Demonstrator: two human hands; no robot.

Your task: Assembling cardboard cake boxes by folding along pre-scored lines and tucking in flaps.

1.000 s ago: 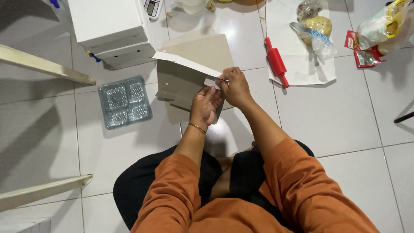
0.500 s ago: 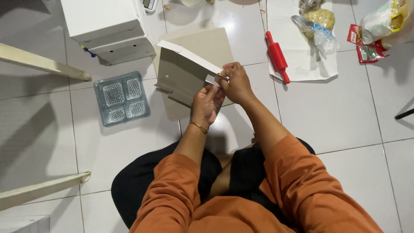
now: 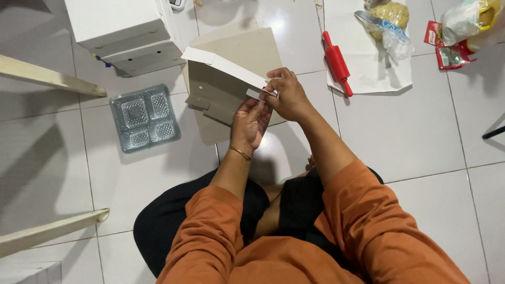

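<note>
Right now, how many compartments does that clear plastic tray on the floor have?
4, in a two-by-two grid. The clear plastic tray lies on the white tiled floor, left of the cardboard box blank that the left hand and right hand hold.

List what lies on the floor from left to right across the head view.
Clear tray → white boxes → cardboard box blank held in left hand and right hand → red rolling pin → clear bag of food → red packet.
</note>
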